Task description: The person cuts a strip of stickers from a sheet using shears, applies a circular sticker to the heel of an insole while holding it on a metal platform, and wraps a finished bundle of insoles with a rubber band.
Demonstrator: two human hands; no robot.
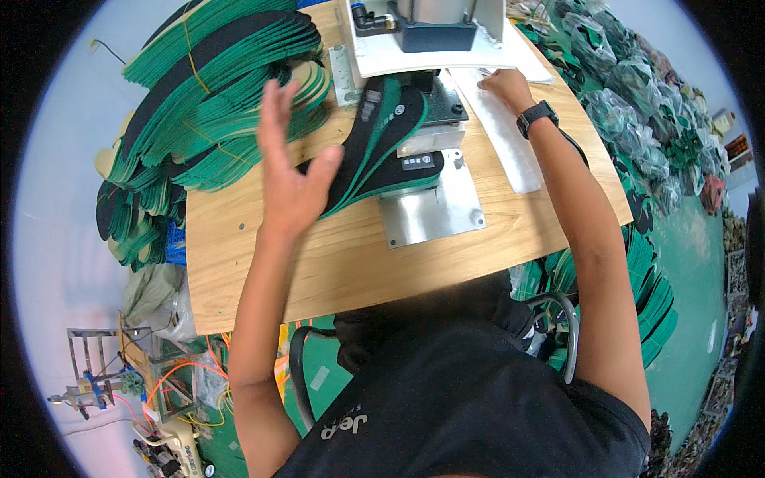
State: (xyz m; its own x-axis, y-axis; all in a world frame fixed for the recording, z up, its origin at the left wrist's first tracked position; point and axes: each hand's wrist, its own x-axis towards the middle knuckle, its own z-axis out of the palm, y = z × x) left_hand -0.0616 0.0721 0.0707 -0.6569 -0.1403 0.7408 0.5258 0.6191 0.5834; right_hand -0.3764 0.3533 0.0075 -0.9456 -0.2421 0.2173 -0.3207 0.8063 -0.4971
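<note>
My left hand (pixel 295 171) is open, its fingers spread and slightly blurred, over the left side of a few fanned black and green insoles (pixel 370 147). Whether it touches them I cannot tell. Their rounded ends carry small printed labels, and one insole end (pixel 416 166) rests over the metal plate (pixel 434 215) of a small press (pixel 434 40). Beside the press, my right hand (pixel 510 89) is closed in a pinch at the far end of a long whitish plastic strip (pixel 506 151). What lies between those fingertips is too small to make out.
Tall bundles of tied green and black insoles (pixel 215 88) crowd the wooden table's (pixel 343 275) left side. Bagged insoles (pixel 629 95) heap up beyond its right edge. A chair armrest (pixel 570 334) stands near my right elbow; hoses and a machine frame (pixel 103 374) are at lower left.
</note>
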